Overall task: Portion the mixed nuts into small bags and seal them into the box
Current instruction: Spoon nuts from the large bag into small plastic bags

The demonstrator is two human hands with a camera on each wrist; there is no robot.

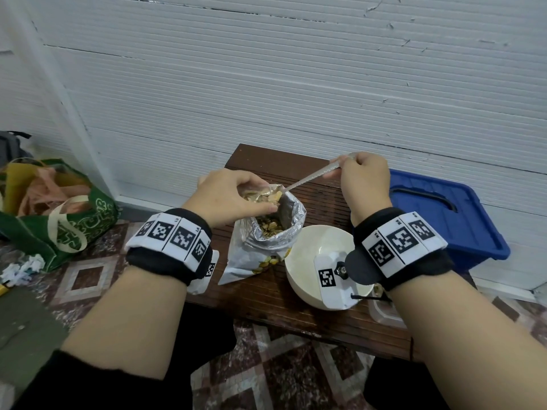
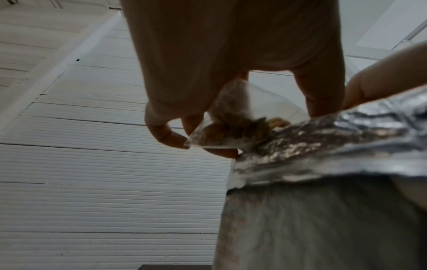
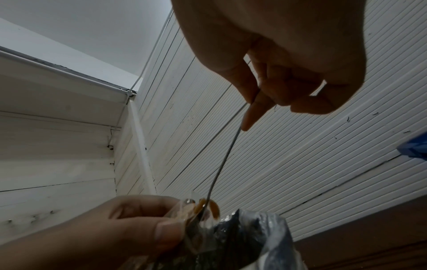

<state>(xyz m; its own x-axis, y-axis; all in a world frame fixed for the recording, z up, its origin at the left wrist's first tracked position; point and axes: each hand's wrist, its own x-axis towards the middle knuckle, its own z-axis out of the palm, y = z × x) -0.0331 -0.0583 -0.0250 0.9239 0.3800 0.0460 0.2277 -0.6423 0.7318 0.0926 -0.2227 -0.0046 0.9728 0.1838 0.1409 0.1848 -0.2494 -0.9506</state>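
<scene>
The left hand pinches a small bag open over the nut pouch — spills drop back — while right-hand fingers grip the spoon, tipping nuts in.

The white bowl sits touching the foil nut bag. Bare tabletop lies behind them, up to the wall.

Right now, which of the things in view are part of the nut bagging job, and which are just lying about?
Part of the job:
- foil nut bag, open
- small clear bag, pinched by the left hand
- spoon, gripped by the right hand
- white bowl
- clear container, likely

Lying about:
- green tote bag
- blue bin
- crumpled paper
</scene>
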